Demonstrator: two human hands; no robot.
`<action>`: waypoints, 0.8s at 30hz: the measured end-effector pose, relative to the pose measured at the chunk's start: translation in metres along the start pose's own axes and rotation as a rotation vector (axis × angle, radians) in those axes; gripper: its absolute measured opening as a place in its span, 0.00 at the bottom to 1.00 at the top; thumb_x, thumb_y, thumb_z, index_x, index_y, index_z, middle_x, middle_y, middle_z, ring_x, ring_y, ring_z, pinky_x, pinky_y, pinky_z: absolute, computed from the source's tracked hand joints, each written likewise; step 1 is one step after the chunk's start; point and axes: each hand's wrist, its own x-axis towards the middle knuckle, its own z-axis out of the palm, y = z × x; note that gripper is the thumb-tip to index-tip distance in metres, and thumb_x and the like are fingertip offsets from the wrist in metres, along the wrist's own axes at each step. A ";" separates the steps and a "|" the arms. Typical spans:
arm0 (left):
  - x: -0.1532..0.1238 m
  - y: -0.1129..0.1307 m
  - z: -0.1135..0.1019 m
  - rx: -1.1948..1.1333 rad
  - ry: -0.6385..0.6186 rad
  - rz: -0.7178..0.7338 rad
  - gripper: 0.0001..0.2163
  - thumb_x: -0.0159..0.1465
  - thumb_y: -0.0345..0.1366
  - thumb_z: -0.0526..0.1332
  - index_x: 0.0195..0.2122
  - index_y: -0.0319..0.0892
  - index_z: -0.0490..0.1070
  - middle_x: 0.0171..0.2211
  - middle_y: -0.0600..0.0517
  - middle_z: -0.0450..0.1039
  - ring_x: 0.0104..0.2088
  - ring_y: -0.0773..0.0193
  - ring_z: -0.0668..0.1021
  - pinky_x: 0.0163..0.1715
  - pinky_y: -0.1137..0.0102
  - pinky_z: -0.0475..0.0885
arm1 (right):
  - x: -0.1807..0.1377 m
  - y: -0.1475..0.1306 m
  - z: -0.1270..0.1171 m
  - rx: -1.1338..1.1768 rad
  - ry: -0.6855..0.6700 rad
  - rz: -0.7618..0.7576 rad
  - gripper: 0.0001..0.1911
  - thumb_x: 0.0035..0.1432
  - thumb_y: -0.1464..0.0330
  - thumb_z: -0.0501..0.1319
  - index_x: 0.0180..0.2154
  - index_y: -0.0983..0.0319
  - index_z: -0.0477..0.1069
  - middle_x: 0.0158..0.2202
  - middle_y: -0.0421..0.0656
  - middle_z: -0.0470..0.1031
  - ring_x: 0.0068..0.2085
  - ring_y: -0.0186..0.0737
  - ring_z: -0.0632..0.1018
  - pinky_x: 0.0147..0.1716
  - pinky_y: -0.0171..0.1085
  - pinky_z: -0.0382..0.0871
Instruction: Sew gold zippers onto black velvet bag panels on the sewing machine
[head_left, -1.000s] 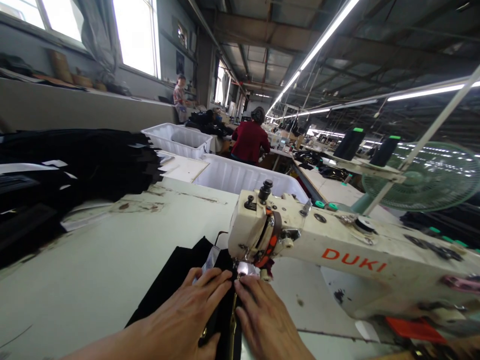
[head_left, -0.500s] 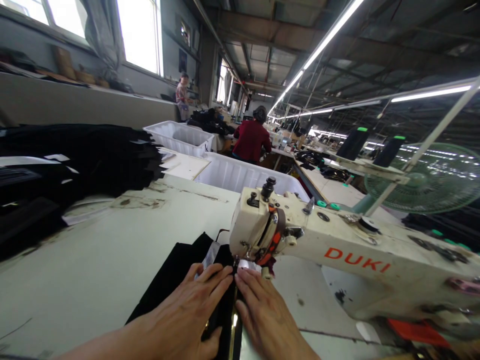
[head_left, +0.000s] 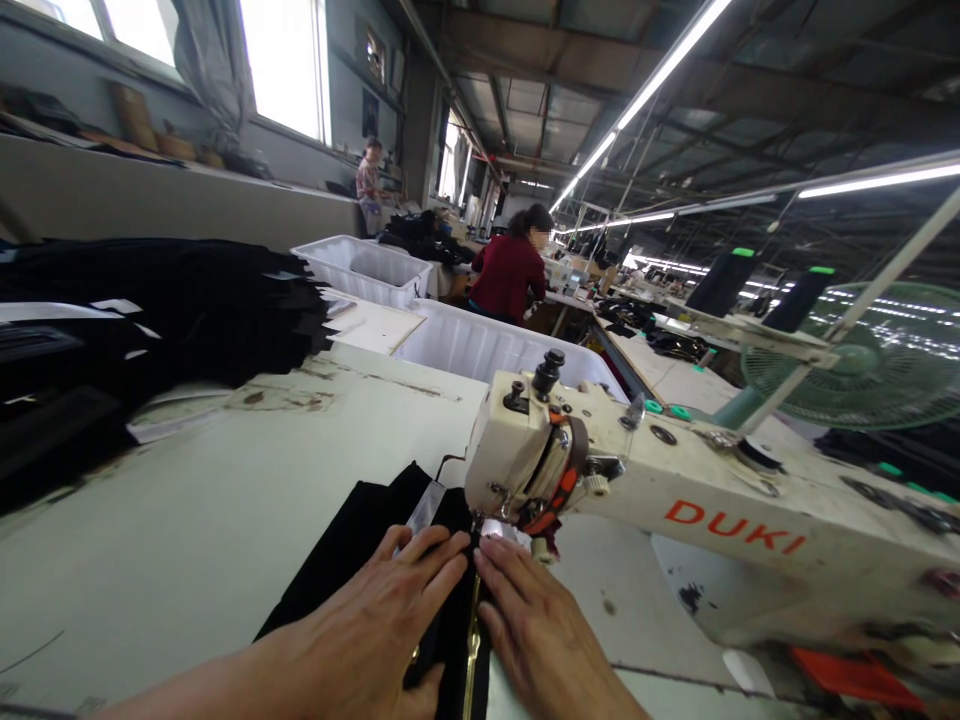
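Both of my hands lie palm down at the head of a cream sewing machine [head_left: 637, 490]. My left hand [head_left: 382, 610] rests with extended fingers on a piece of black fabric [head_left: 322, 565], its fingertips just in front of the presser foot. My right hand [head_left: 536, 620] lies flat on the other side, fingers stretched toward the needle area. Between them runs a gold-toothed zipper [head_left: 473, 645] on the black cloth. A pale, translucent strip [head_left: 426, 508] sits on the fabric beyond my left fingers. The machine head and my fingertips hide the stitching point.
A large heap of black fabric pieces [head_left: 187, 310] covers the table's left side. White plastic bins [head_left: 510, 345] stand behind the table. Thread cones [head_left: 720, 283] and a green fan [head_left: 855, 355] are at the right. A co-worker in dark red [head_left: 510, 270] sits farther back.
The view has shifted slightly, so the machine appears a little farther right. My hands keep nearly the same place on the fabric. The co-worker in dark red has turned their head to the right.
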 end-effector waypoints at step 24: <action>0.009 -0.004 -0.015 0.021 -0.012 0.019 0.31 0.60 0.34 0.59 0.66 0.42 0.56 0.67 0.44 0.55 0.66 0.45 0.58 0.63 0.44 0.53 | 0.006 0.002 -0.007 0.001 -0.030 -0.039 0.21 0.65 0.75 0.51 0.59 0.65 0.63 0.61 0.52 0.65 0.62 0.46 0.66 0.61 0.51 0.61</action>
